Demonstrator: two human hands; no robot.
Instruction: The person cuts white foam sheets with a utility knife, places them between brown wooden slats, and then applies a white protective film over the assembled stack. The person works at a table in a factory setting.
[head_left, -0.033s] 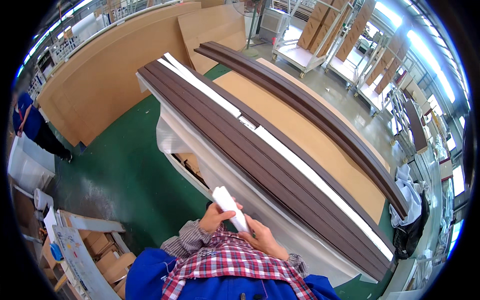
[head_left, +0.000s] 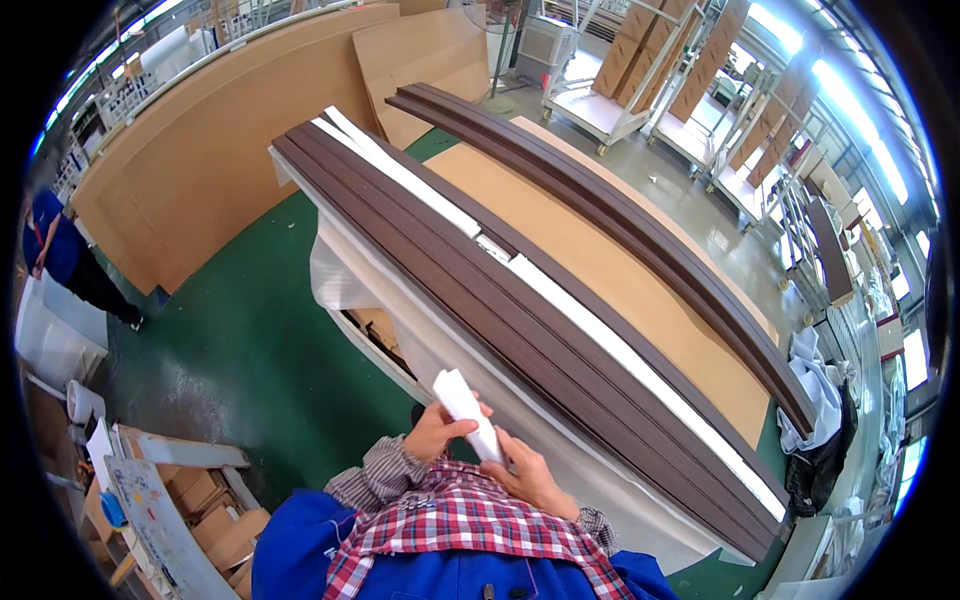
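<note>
1. Factory floor, green; large cardboard sheets at 10 o'clock, wheeled racks at 1 o'clock.
2. Tabletop carries long dark brown grooved boards with white strips laid along them.
3. Left hand and right hand, fingers clenched on a white rolled sheet, at 6 o'clock, at the near tabletop edge.
4. Another person in blue at 9 o'clock.

White roll, dark-brown grooved boards with white strips — green floor, red-white plaid sleeves.
</note>
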